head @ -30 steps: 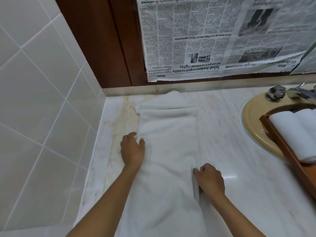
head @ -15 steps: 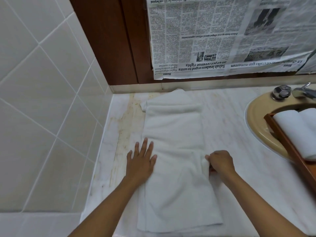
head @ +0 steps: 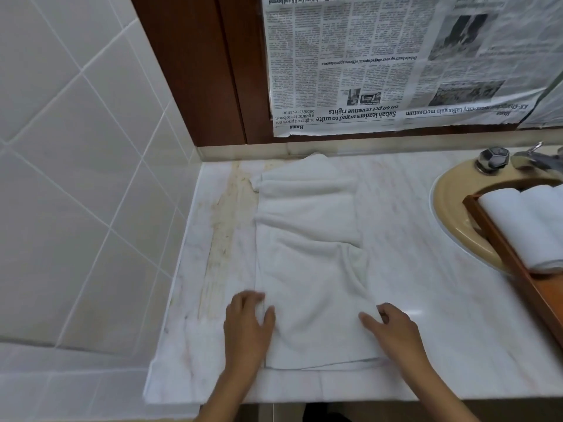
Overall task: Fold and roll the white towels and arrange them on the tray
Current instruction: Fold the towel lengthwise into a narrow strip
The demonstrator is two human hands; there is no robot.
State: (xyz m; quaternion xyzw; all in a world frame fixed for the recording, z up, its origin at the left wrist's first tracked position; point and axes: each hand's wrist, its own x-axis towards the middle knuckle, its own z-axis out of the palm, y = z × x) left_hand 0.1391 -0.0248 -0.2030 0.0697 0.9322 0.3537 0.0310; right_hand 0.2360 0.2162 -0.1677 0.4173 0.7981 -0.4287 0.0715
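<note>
A white towel (head: pixel 304 254), folded into a long strip, lies lengthwise on the marble counter (head: pixel 426 300) with a crease across its middle. At the strip's near end my left hand (head: pixel 248 321) grips the left edge, thumb on top. My right hand (head: pixel 393 330) grips the right edge opposite it, thumb on the cloth. At the far right a wooden tray (head: pixel 515 269) rests over the sink and holds two rolled white towels (head: pixel 524 226) side by side.
A beige sink (head: pixel 451 220) with chrome taps (head: pixel 493 159) sits at the right under the tray. A tiled wall closes the left side. Newspaper (head: pixel 380 65) covers the panel behind the counter. The counter's front edge runs just below my hands.
Both hands have moved back along the towel's edges to its near end. The left hand went from lying flat to gripping. The towel's middle now shows a diagonal wrinkle.
</note>
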